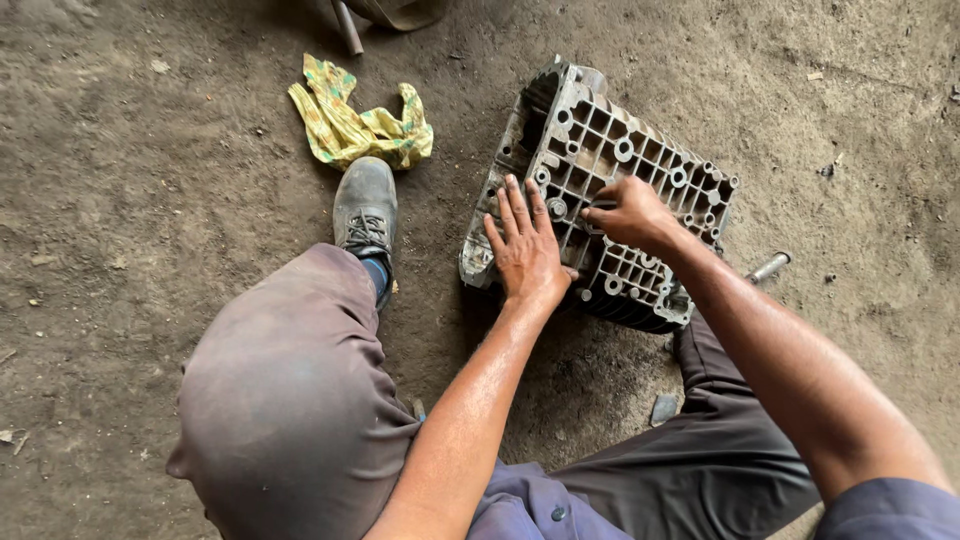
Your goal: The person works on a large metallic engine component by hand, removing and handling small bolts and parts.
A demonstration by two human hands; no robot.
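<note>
Metal casting point(610, 190): grey, ribbed w/ grid of pockets & round bosses, lying open side up on dirt floor point(150, 200), between the knees, just ahead of the seated person.
Left hand point(525, 250): spread flat, palm down, fingers fanned over near-left corner of casting; pressing, not gripping.
Right hand point(630, 212): fingertips drawn together on a rib near middle of casting, pinching at something small; too small to tell what.
Progress: judged early to mid. Casting already off whatever it belongs to & laid out for work; pockets look grimy, no loose parts set out beside it. Can't tell what remains beyond the spot under the right fingers.
Rag point(360, 125): yellow-green patterned cloth, crumpled on floor, well apart from casting, just beyond the shoe.
Shoe point(365, 210): grey lace-up, left foot planted near casting's left edge, not touching.
Steel pin point(768, 267): short round bar on dirt just right of casting, beside right forearm.
Trousers point(290, 400): dusty brown-grey, left knee raised in foreground.
Top edge: dark tube end & part of another object, cut off by frame.
</note>
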